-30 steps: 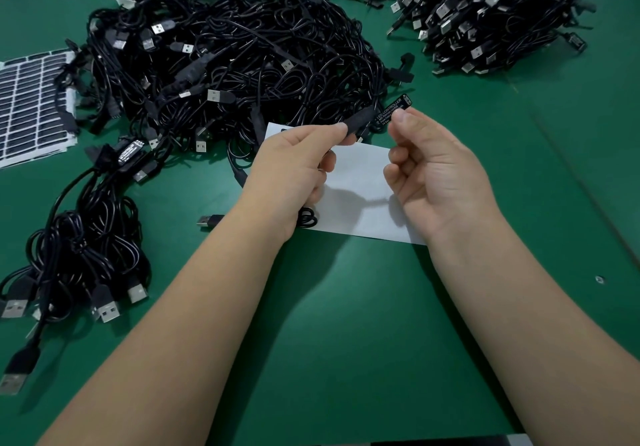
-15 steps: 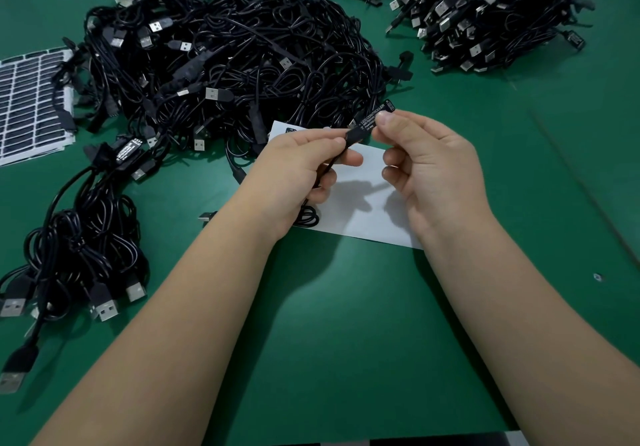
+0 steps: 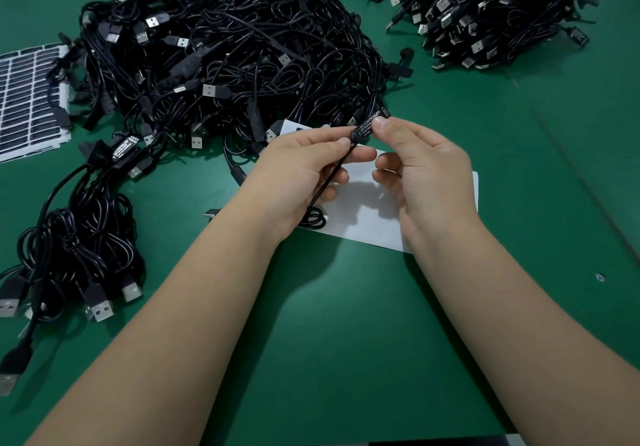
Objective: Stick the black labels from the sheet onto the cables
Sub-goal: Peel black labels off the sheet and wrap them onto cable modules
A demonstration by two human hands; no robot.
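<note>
— Over the white backing sheet [image 3: 367, 217], what has each hand got?

— The left hand [image 3: 304, 175] pinches a thin black cable [image 3: 329, 182] between thumb and forefinger, right below its small inline block. The right hand [image 3: 422, 168] pinches the black label [image 3: 371, 123] against that block with thumb and forefinger, its other fingers loosely curled. The white print reads "LED CONTROLLER".

— So the label is on?

— I'd judge it is laid along the block and being pressed down; whether it is wrapped fully round I cannot tell, since the fingertips cover part of it.

— And the rest of the job?

— Mostly ahead, by the look of it. The big tangle of cables [image 3: 235, 65] lies just beyond the hands, touching the far edge of the backing sheet, and few labels show in it. A smaller bundle [image 3: 86, 231] to the left includes a labelled cable [image 3: 123, 144], so some appear done. Another heap [image 3: 491, 13] sits far right; I can't tell whether it is labelled.

— Labels left?

— A label sheet [image 3: 31, 99] at the far left, partly under cables, holds many rows of black labels.
</note>
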